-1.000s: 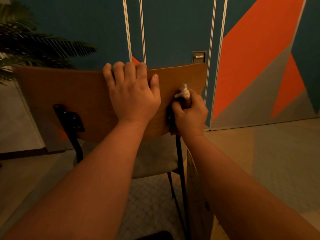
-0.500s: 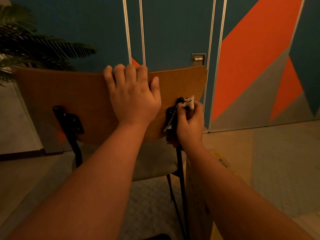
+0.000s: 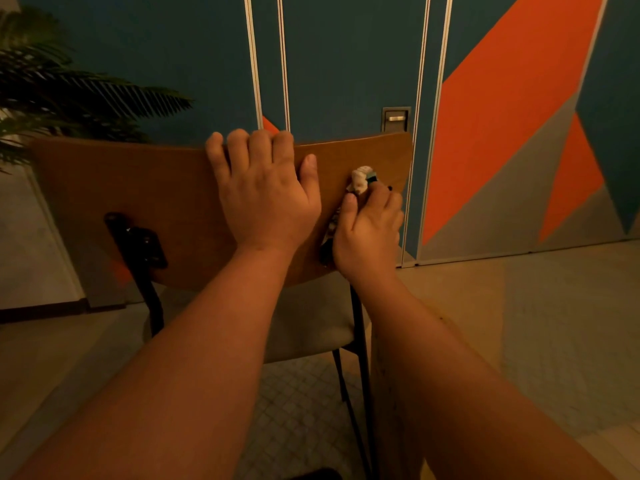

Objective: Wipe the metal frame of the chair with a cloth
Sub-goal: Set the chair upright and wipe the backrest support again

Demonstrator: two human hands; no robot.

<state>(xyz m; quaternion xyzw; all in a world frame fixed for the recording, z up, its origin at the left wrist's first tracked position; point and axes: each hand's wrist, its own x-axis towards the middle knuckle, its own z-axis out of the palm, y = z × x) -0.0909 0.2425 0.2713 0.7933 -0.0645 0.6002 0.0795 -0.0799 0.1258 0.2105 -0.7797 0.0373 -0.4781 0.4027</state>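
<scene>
**Soft cloth worked along a rigid black frame upright**

A crumpled white cloth (image 3: 360, 180) is gripped in the right hand (image 3: 367, 233), whose fingers are curled round it so that only a tuft shows above the knuckles. The hand is pressed against the right black metal upright (image 3: 356, 327) where it meets the back of the curved brown wooden backrest (image 3: 138, 181). The left hand (image 3: 266, 195) is laid on the backrest, its fingers hooked over the top edge and the thumb spread flat on the wood.

The cloth is judged light, limp and easily bunched; it is best held in a closed fist with a pad of it kept between palm and metal, or it may slip out. The frame is judged stiff, thin and smooth, so firm pressure can be borne without harm. The chair itself looks light enough to shift or tip under a push, which is why a steadying hold on the backrest's top edge seems sensible. The left black mounting bracket (image 3: 138, 244) and the leg below it are not being touched by either hand.
</scene>
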